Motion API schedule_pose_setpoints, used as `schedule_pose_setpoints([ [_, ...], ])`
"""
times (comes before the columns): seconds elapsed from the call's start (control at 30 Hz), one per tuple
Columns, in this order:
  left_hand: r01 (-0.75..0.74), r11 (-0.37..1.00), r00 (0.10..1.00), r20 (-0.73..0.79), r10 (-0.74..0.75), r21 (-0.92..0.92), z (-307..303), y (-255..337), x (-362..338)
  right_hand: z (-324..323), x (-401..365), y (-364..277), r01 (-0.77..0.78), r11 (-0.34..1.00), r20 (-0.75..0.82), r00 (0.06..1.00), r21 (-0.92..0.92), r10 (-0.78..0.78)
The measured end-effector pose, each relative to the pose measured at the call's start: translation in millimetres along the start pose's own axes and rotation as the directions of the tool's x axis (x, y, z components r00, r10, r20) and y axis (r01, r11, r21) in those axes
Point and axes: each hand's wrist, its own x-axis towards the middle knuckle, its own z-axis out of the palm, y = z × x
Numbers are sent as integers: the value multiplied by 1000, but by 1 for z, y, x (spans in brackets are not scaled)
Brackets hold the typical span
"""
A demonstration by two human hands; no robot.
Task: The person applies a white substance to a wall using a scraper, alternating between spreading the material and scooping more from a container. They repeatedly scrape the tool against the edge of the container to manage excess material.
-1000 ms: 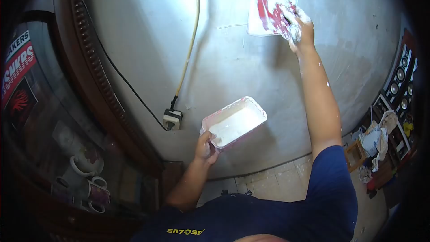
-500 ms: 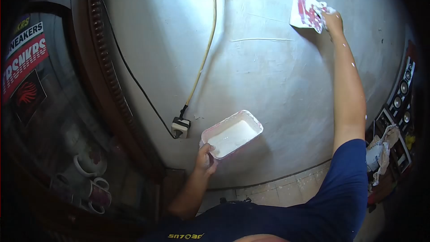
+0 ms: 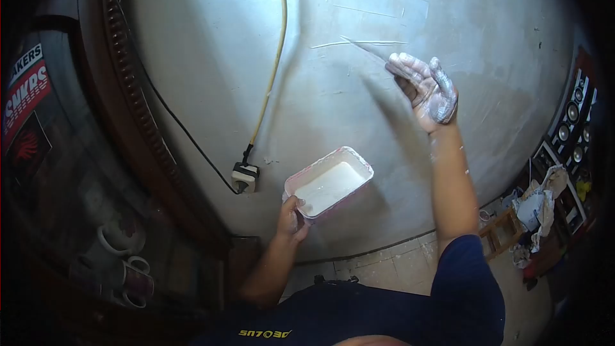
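Note:
My left hand [image 3: 291, 219] grips the near left corner of a white rectangular tub [image 3: 366, 173], thumb over the rim. White paste [image 3: 330, 187] lies in the bottom of the tub. Up and to the right, my right hand [image 3: 423, 90] is smeared with white paste, its fingers stretched along a wide scraper [image 3: 370, 53]. That scraper shows almost edge-on, a thin line slanting from the fingers to the wall [image 3: 346, 109]; most of it is hidden by the hand. A raised paste ridge [image 3: 359, 43] runs across the wall close to its tip.
A beige cable [image 3: 277, 57] hangs down the wall to a socket block [image 3: 245, 177], with a black cord joining it. At left stands a dark glass-fronted cabinet [image 3: 205, 224] with mugs [image 3: 138, 279] inside. Speakers [image 3: 572, 115] and a small wooden frame [image 3: 503, 234] are at right.
My right hand has come down and left along the wall, turning the scraper from face-on to edge-on. The tub in my left hand stays nearly in place. The view has shifted slightly.

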Motion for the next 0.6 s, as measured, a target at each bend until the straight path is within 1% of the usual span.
schedule_pose_setpoints([
  [0.03,6,1000,1000,0,-6,-1,4,-1,0,3,-7,11,-52,994,10,999,93,51],
  [0.07,43,999,999,25,-43,-4,8,-2,-2,-1,-10,21,-51,994,7,999,93,51],
  [0.1,78,997,996,50,-78,-4,10,-3,-2,-7,-12,33,47,999,-135,990,6,-46],
  [0.13,78,997,996,51,-78,-1,13,-6,-3,-12,-12,39,133,987,-263,953,-93,-153],
  [0.17,70,997,997,35,-70,20,15,-9,-4,-19,-8,39,137,987,-261,953,-90,-156],
  [0.23,52,998,998,28,-53,42,18,-10,-3,-28,12,29,342,920,-54,932,-193,-358],
  [0.27,64,998,997,33,-65,23,18,-11,-4,-14,21,17,381,909,-68,915,-168,-397],
  [0.3,76,997,996,38,-76,5,19,-11,-4,5,26,5,451,870,-135,866,-201,-481],
  [0.33,70,997,993,96,-68,-13,24,-9,-5,10,42,-7,458,876,-85,877,-151,-473],
  [0.37,62,998,993,105,-60,-12,29,-7,-6,15,61,-18,460,882,-34,885,-102,-465],
  [0.43,59,998,995,84,-56,-33,35,-5,-8,30,92,-32,359,916,25,933,-181,-360],
  [0.47,61,998,997,56,-60,-22,24,-8,-4,34,112,-36,357,916,87,934,-181,-347],
  [0.5,51,999,997,63,-50,-19,18,-10,-4,39,130,-37,380,903,60,925,-202,-375],
  [0.57,19,999,993,118,-14,-40,20,-8,-5,56,158,-41,356,873,80,933,-333,-350],
  [0.6,25,999,996,90,-22,-33,14,-10,-4,63,171,-43,362,872,87,931,-328,-354],
])
